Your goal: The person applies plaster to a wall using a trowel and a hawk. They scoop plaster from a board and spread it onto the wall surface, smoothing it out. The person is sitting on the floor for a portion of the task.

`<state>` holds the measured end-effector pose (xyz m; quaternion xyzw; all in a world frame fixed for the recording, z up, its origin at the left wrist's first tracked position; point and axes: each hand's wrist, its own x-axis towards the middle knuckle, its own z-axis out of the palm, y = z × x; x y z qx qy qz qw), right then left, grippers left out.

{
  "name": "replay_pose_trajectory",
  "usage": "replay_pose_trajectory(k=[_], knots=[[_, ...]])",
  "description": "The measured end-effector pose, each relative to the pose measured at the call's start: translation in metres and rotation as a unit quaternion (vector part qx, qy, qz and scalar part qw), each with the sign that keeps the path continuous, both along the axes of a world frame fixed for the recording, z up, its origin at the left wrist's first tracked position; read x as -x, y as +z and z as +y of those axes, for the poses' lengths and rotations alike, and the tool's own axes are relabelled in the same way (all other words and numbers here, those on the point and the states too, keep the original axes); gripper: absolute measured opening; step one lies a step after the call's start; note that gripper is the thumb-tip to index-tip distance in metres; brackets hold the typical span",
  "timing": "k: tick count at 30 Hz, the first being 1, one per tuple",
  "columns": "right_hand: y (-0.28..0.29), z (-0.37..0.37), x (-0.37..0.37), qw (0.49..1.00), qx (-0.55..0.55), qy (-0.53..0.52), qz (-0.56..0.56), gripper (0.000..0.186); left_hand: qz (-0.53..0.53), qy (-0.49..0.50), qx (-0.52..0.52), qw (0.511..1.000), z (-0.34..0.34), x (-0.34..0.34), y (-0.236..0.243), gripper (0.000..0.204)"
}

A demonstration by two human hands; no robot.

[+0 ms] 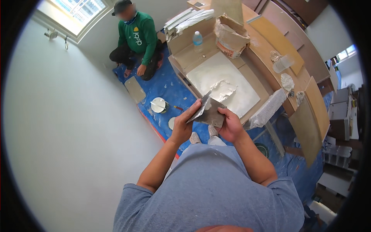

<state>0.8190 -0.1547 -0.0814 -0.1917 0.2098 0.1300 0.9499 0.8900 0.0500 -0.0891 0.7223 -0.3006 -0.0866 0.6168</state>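
In front of my waist, my left hand [183, 125] is closed on a thin metal putty scraper [200, 111], held tilted, with white paste on its face. My right hand [232, 125] grips a second, darker flat putty scraper [211, 115], its thumb lying on top. The two blades meet or overlap between my hands; whether they touch all along is hard to tell. Just beyond them, a heap of white putty [223, 89] lies on a white board [203, 74] set on a wooden box-like piece.
A person in a green shirt [140, 36] crouches at the far left on blue sheeting [170, 89]. Beside them stands a white-topped bucket [159, 104]. A water bottle [198, 41] and an open paper sack [231, 36] stand behind the board. A white wall [73, 127] rises at left.
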Motion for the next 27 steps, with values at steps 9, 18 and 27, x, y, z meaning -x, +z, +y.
replay_pose_trajectory(k=[9,18,27], knots=[[-0.006,-0.046,0.004,0.999,-0.037,-0.023,-0.028,0.043,-0.209,-0.061,-0.127,0.968,-0.008,-0.016,0.009,0.065],[0.023,-0.091,0.002,0.908,0.352,-0.212,-0.083,0.042,0.453,0.038,0.258,0.852,-0.04,0.013,0.036,0.03],[0.025,-0.093,0.037,0.711,0.647,0.007,-0.277,0.052,0.534,-0.079,0.227,0.81,-0.075,0.006,0.052,0.027]])
